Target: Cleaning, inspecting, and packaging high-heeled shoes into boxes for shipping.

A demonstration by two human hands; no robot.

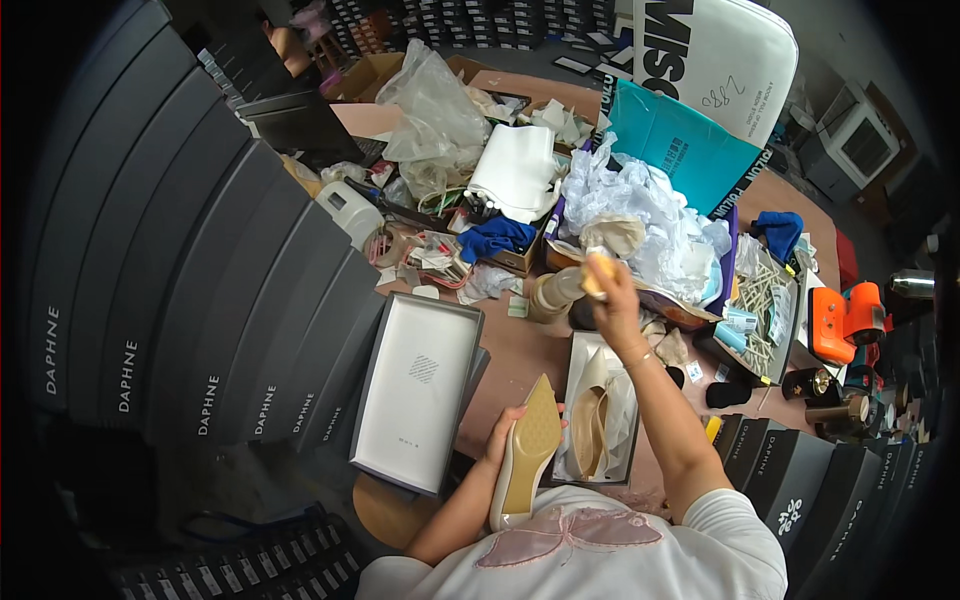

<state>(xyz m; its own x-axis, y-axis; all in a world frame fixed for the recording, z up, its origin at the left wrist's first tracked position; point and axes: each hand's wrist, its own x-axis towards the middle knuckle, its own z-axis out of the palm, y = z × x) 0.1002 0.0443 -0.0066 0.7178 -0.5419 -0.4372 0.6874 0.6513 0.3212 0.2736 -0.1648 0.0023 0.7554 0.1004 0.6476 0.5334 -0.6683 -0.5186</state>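
My left hand (497, 436) is wrapped round a pale pointed shoe (535, 440), its tan sole turned up and its toe pointing away from me. My right hand (617, 308) reaches forward, closed on a small yellowish pad (598, 276), a sponge or folded cloth; I cannot tell which. Just left of that hand stands a beige, rounded container (552, 296), partly hidden. Between my arms lies an open shoebox (627, 462) with white paper and a second beige pointed shoe (592, 425) in it.
A white-lined box lid (415, 385) lies left of the shoebox. Tall stacks of dark shoeboxes (215, 290) rise on the left, with more (790, 470) at the right. Ahead, a purple-edged box overflows with crumpled white paper (650, 215). An orange device (845, 322) sits at the right.
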